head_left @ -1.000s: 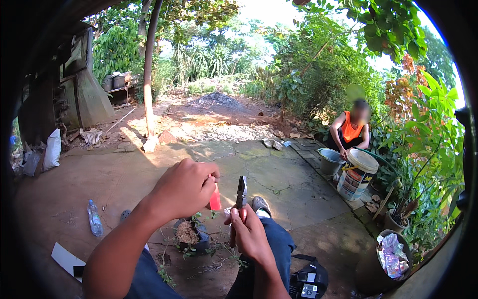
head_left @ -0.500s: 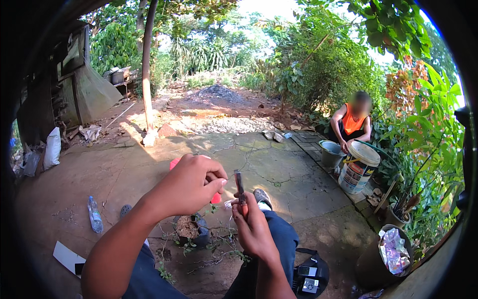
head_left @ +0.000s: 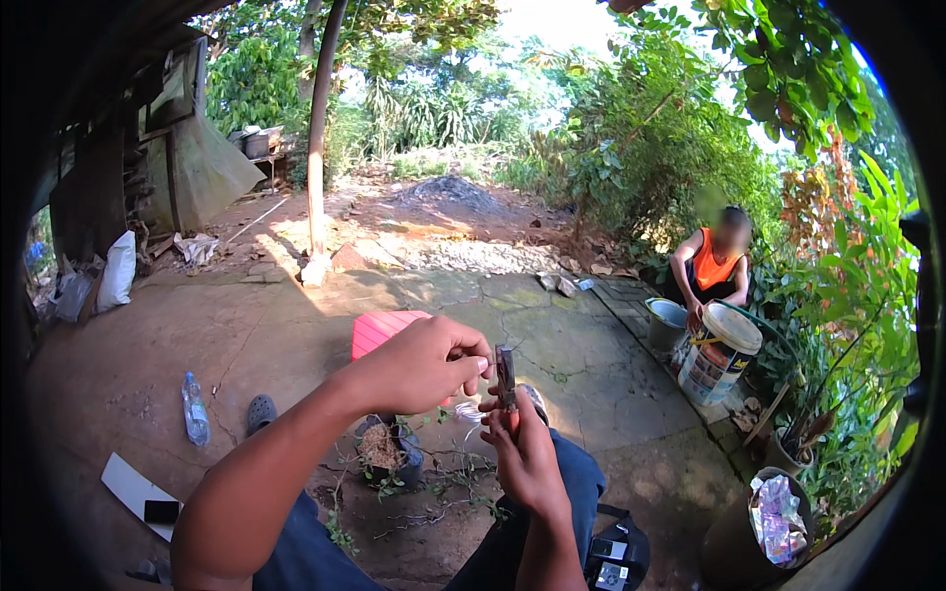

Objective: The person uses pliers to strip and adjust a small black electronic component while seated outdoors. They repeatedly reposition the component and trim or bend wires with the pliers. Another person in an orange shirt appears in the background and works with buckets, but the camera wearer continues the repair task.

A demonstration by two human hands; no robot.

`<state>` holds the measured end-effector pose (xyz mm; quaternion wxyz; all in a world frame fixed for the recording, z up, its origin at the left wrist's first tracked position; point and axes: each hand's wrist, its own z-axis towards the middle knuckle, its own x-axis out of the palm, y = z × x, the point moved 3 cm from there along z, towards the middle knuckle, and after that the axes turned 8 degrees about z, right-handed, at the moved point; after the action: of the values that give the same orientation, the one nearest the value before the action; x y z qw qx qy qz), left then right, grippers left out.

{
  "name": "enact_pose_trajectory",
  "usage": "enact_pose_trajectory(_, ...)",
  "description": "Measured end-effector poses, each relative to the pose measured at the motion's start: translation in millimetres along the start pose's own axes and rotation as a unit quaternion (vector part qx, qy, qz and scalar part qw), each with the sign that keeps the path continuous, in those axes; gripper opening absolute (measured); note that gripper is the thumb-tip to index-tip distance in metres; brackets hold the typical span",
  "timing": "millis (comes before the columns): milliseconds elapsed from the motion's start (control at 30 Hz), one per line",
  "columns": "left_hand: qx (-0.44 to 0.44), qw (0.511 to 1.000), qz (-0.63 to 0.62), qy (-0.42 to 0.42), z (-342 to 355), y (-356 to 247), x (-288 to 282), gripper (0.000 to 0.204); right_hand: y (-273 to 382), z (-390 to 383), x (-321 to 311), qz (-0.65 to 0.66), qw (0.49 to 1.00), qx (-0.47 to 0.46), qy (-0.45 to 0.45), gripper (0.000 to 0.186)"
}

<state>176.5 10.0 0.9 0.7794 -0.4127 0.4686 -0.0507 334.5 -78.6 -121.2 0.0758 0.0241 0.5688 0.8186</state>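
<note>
Head view: toward 8 o'clock a clear plastic bottle [head_left: 196,410] is lying on the floor [head_left: 276,345]. At 7 o'clock a dark plant pot [head_left: 410,467] is standing below my left hand [head_left: 424,366], whose fingertips are bunching just beside the pliers [head_left: 506,372]; whether they are pinching something thin, I cannot tell. Between 5 and 6 those pliers are pointing toward 12, my right hand [head_left: 529,458] clamping their handles. Near 3 a white bucket [head_left: 717,360] is standing before a crouching person [head_left: 717,262].

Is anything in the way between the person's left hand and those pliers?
Nothing visible blocks it. The left hand is close beside the head of the pliers, held upright in the right hand; anything very fine there is too small to tell. The red ridged object lies beyond the left hand, not between.
</note>
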Motion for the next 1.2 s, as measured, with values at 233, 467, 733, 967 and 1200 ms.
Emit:
enact_pose_trajectory(233,0.012,0.999,-0.037,-0.009,1.6,10.1,3.5,0.021,12.5,-1.9,1.0,-0.102,0.988,-0.112,-0.03,0.036)
enact_pose_trajectory(467,0.057,0.997,-0.034,0.03,-8.0,1.1,-2.9,0.023,26.8,-2.4,-4.1,-0.235,0.943,-0.209,-0.109,0.05)
enact_pose_trajectory(733,0.09,0.996,0.024,0.009,-17.5,-14.5,-14.1,0.022,37.9,-6.1,-7.9,-0.257,0.92,-0.261,-0.141,0.065)
enact_pose_trajectory(967,0.058,0.991,0.116,-0.044,-30.7,-32.2,-19.8,0.024,40.3,-7.1,-7.3,-0.274,0.903,-0.28,-0.178,0.057)
enact_pose_trajectory(1200,0.12,0.982,0.135,-0.047,-25.9,-29.7,-14.8,0.024,35.0,-5.6,-11.0,-0.259,0.904,-0.265,-0.212,0.052)
